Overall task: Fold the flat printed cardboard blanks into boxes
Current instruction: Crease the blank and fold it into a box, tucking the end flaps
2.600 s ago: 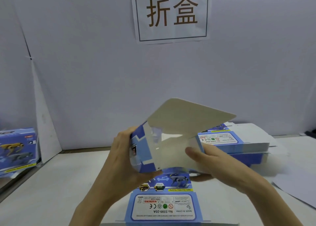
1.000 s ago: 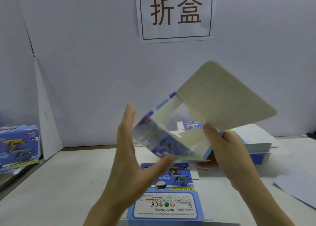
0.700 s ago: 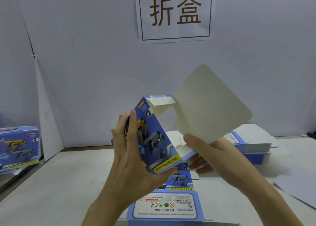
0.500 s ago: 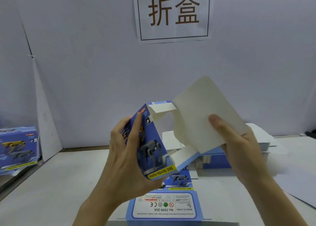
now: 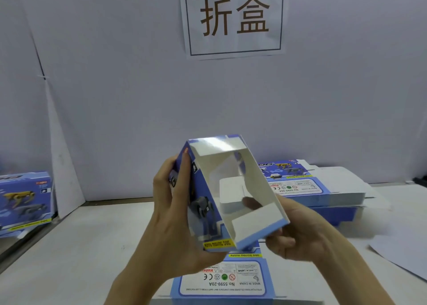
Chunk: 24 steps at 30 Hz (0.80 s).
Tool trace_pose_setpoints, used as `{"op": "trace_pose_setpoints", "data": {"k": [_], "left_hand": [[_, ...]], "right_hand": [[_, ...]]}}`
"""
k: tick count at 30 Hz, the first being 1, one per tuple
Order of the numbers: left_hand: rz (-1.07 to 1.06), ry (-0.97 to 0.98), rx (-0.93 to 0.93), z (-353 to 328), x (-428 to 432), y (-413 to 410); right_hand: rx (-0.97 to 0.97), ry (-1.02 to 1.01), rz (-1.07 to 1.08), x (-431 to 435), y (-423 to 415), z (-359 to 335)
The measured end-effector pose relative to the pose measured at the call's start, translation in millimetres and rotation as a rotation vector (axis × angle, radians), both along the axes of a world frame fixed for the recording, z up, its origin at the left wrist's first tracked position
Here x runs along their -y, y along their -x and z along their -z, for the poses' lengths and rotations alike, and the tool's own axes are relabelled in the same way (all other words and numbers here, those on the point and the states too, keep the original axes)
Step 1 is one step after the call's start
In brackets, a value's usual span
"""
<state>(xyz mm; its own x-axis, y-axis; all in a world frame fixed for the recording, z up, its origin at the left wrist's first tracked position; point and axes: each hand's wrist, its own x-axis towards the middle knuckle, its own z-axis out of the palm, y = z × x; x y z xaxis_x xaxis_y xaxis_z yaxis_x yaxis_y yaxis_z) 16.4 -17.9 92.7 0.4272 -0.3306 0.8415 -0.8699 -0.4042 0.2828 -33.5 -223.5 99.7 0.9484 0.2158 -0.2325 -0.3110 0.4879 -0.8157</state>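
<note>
The box (image 5: 203,203) was held up in the air above the bench (image 5: 80,247), its near end open toward the camera. The left hand (image 5: 172,214) gripped the printed side, thumb along the bottom edge and fingers wrapped round the back. The right hand (image 5: 302,233) held the lower right corner from beneath with its fingers curled. What looked like one fingertip showed inside, against the white flap (image 5: 231,195) folded across the far end.

That far flap looked only pushed in, not locked, so easing the pressure could let it spring out. The card seemed thin. A hard squeeze from the left hand could dent the printed wall or skew the tube back toward flat. The near end was not closed, and folding its flaps in the wrong order would probably leave one sticking out or creased.

By count:
- two hands
- one box in them
- one flat blank (image 5: 221,279) on the bench directly below
- one stack of blanks (image 5: 323,193) behind the right hand, its sheets too fine to count
- one finished box (image 5: 25,198) at the far left
- one sign (image 5: 233,18) on the wall
- one loose sheet of paper (image 5: 406,256) at the right edge
</note>
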Motion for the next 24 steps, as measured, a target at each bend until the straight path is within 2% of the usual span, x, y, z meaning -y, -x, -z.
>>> {"op": "trace_pose_setpoints", "data": {"k": [1, 4, 7, 9, 15, 20, 22, 24], "left_hand": [[0.001, -0.051, 0.065, 4, -4, 1], [-0.005, -0.094, 0.077, 2, -12, 2], [-0.059, -0.151, 0.015, -1, -17, 2], [-0.050, -0.173, -0.039, 0, -18, 3], [-0.062, -0.171, -0.055, 0, -20, 6], [-0.053, -0.179, -0.082, 4, -13, 7], [-0.087, -0.199, -0.057, 5, -9, 7], [-0.134, -0.235, -0.020, 7, -7, 6]], "right_hand": [[0.047, 0.004, 0.074, -1, -2, -1], [0.202, 0.005, 0.453, 0, -10, -2], [0.464, 0.212, 0.704, 5, -7, -4], [0.569, 0.317, 0.805, 5, -3, -5], [0.744, 0.383, 0.835, 3, 1, -6], [0.857, 0.571, 0.902, 7, -4, 0], [0.858, 0.574, 0.892, 9, -4, -1], [0.810, 0.458, 0.768, 12, -4, -3]]}}
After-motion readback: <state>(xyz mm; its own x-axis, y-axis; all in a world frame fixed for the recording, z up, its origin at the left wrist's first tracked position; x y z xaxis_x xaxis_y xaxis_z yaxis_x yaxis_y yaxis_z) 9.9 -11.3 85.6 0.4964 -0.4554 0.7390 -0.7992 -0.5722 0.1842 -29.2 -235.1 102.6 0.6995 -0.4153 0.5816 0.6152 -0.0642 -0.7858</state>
